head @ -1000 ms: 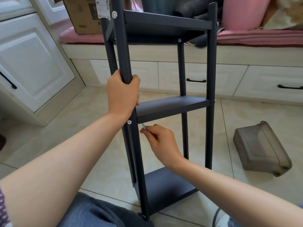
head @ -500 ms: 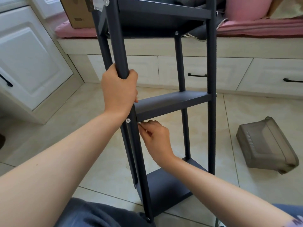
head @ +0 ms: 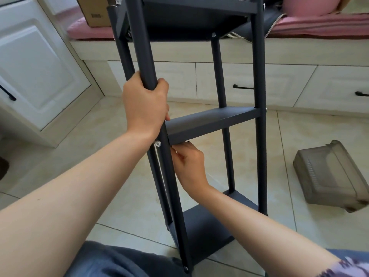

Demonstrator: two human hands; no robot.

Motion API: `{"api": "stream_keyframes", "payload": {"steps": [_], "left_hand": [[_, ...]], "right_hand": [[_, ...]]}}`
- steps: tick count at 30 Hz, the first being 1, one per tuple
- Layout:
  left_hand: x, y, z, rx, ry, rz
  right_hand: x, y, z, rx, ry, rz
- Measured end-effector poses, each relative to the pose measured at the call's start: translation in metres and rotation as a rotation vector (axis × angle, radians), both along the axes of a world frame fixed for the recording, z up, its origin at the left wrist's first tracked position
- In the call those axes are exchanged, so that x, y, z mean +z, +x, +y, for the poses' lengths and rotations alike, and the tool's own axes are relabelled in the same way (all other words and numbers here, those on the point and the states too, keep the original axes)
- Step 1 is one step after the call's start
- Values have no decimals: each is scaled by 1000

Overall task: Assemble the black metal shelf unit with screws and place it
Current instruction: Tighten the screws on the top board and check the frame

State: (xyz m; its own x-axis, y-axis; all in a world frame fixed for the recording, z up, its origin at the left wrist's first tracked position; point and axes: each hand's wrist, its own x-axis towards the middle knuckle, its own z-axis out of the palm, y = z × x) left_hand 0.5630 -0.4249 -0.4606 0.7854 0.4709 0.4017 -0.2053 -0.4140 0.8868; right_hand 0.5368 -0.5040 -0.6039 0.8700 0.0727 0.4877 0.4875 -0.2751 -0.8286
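Shelf unit [head: 213,122] between both hands

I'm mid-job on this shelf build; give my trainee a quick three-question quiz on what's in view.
1. True or false: the left hand grips a front post of the shelf unit above the middle shelf.
2. The right hand works: A) at the top shelf B) just under the middle shelf's near corner C) on the floor.
3. What lies on the tiles right of the unit?

Key: 1 true; 2 B; 3 a grey translucent plastic container.
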Motion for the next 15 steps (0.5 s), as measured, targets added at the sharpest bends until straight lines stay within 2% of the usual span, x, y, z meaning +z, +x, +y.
{"api": "stream_keyframes", "payload": {"steps": [4, 10, 15], "left_hand": [[-1, -1, 1, 4, 3, 12], [1, -5, 0, 10, 12, 13], [2, -8, -2, 12, 15, 3]], "right_hand": [[-1, -10, -16, 94, -7, 144], [14, -24, -41, 196, -107, 205], [35, -25, -44, 232, -79, 327]]}}
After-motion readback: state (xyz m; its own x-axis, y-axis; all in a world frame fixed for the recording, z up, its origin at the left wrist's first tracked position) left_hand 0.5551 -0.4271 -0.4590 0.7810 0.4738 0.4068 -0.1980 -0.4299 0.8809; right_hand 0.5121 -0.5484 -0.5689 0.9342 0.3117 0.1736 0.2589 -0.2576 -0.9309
